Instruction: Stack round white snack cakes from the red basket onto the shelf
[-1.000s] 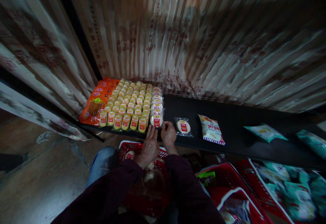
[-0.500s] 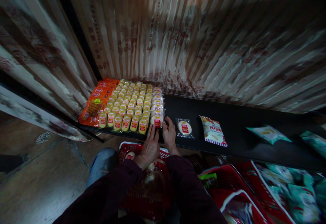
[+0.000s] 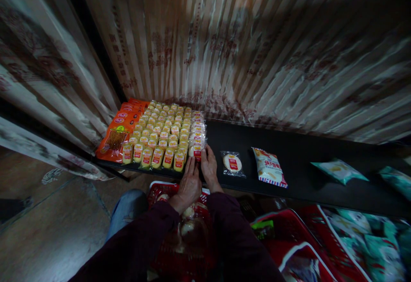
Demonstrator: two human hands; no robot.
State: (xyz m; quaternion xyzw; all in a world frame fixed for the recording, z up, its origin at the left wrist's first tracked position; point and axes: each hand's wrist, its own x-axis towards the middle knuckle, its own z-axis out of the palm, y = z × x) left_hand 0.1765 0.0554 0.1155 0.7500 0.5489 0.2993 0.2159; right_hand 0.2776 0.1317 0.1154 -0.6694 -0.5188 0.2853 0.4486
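Observation:
Both hands rest at the front edge of a black shelf (image 3: 289, 145). My left hand (image 3: 189, 183) lies flat with fingers stretched toward the front packet of a row of round white cakes with red labels (image 3: 197, 138). My right hand (image 3: 209, 168) presses its straight fingers against that row's right side. Left of the row stand several rows of small yellow packets (image 3: 160, 134), then orange packets (image 3: 118, 130). A single round cake packet (image 3: 232, 163) lies just right of my right hand.
A white and red snack bag (image 3: 269, 167) and teal bags (image 3: 338, 170) lie further right on the shelf. A red basket (image 3: 180, 230) with round cakes sits on my lap. More red baskets (image 3: 308, 239) with teal bags stand at lower right. Striped wall behind.
My right hand has moved up from the shelf edge to the right side of the white cake row. My left hand has stayed in front of the row.

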